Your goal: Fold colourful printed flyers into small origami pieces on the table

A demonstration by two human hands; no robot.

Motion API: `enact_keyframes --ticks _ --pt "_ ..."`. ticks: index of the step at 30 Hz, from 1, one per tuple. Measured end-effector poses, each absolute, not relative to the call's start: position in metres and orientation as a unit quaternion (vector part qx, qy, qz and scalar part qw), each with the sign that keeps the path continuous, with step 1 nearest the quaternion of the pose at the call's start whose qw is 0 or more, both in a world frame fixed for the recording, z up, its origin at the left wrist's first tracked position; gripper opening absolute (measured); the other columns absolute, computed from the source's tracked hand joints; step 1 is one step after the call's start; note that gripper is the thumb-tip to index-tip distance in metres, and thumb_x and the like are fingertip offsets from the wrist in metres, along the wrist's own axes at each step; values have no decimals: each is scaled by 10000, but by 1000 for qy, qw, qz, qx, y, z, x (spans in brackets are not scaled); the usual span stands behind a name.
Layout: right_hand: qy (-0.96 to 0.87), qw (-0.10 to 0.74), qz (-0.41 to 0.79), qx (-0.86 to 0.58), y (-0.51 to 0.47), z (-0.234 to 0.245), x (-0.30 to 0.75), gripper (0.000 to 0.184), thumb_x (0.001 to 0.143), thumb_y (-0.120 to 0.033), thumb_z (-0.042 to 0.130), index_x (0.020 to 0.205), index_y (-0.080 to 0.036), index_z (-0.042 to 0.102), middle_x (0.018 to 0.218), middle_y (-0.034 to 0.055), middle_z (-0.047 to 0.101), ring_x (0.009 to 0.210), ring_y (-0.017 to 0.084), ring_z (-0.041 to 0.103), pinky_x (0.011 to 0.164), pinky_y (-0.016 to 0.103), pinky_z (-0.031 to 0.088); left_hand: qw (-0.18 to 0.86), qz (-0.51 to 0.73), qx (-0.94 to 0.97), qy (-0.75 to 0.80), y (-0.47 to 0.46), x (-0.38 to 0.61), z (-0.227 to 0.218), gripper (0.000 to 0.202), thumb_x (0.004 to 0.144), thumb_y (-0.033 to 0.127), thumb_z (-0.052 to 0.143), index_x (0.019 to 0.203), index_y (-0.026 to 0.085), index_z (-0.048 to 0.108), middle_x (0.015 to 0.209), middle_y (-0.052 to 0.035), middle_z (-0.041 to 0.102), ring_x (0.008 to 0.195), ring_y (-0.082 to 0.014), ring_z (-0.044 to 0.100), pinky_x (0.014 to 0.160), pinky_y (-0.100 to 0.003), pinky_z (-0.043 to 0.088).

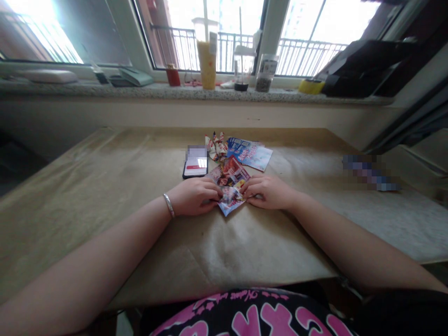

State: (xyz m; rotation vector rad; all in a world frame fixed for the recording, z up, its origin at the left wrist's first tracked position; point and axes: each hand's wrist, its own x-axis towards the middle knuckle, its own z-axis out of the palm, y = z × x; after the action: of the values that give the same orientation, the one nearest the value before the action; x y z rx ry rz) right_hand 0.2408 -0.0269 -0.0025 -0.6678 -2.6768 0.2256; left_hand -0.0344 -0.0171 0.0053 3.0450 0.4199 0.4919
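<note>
My left hand [194, 196]: fingers narrowed, pinching the shiny packet [231, 198] at its left side.
My right hand [268, 191]: fingers narrowed on the packet's right side.
Packet: midway between the left and right edges of the worktop [147, 156].
Red printed sheet [236, 170]: just beyond the packet.
Toward the far edge: phone [200, 164], crumpled wrapper [217, 148], blue cards [254, 156].

A small glossy packet [231, 199] — pale blue and white, with multicoloured print — is held by its left and right sides, creased, about midway between the near and far edges of the table [140, 158], one corner pointing nearward. Just beyond it lies a red printed sheet [234, 171], askew; whether they overlap is hard to tell.
</note>
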Motion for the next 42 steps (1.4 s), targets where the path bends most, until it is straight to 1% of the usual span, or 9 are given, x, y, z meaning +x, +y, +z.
enact_keyframes --ticks 5,8,13,18,21,25,28,33,42 --pt "-945 187 107 -245 -27 0 239 124 820 -174 554 817 -196 675 950 57 710 902 167 641 823 327 519 14 140 976 166 -20 -34 7 168 792 175 518 864 185 669 948 -59 681 867 -173 623 790 -294 513" --pt "-951 188 101 -225 -27 1 239 131 813 -164 548 808 -197 674 947 58 715 896 174 642 815 333 519 -5 129 976 175 -22 -32 10 177 812 201 490 820 184 666 852 -59 663 787 -169 607 726 -290 505" --pt "-946 186 67 -257 -30 -1 237 132 810 -154 533 802 -193 659 908 64 708 861 178 636 771 315 508 -26 127 978 166 -24 -31 12 235 824 224 498 982 200 670 852 -62 641 783 -175 583 703 -290 486" --pt "-932 195 90 -291 -30 -4 235 122 807 -138 513 786 -179 626 816 55 685 778 163 610 717 285 484 -18 122 976 179 -22 -33 9 244 859 268 487 991 201 682 832 -63 626 789 -170 570 703 -284 477" --pt "-932 194 106 -285 -28 -5 236 107 788 -127 528 785 -180 622 830 53 681 794 157 603 727 274 477 -20 122 976 180 -23 -31 7 267 879 290 475 1041 212 673 876 -70 634 830 -179 571 741 -303 481" --pt "-934 188 88 -291 -29 -5 235 103 779 -134 535 780 -184 625 865 63 684 841 166 611 740 275 476 -25 123 979 160 -26 -25 6 325 882 339 492 1167 241 614 1050 -70 639 905 -192 570 811 -336 476" --pt "-932 186 53 -307 -30 -5 232 124 808 -160 507 814 -185 629 857 66 680 829 172 610 730 280 471 -20 126 980 150 -28 -22 6 302 869 331 517 1136 248 631 1075 -61 642 921 -194 574 826 -345 472" --pt "-930 175 43 -320 -30 -5 230 103 794 -152 505 791 -186 602 800 51 654 789 170 592 705 274 458 -10 141 979 149 -26 -21 5 247 872 304 519 1056 239 670 999 -57 663 888 -180 580 796 -323 479" --pt "-934 190 108 -283 -28 -3 232 112 714 -80 536 698 -189 549 940 57 679 885 180 596 801 309 468 -56 155 967 196 -32 -17 4 213 866 231 462 830 173 665 775 -48 643 735 -159 581 671 -274 464"
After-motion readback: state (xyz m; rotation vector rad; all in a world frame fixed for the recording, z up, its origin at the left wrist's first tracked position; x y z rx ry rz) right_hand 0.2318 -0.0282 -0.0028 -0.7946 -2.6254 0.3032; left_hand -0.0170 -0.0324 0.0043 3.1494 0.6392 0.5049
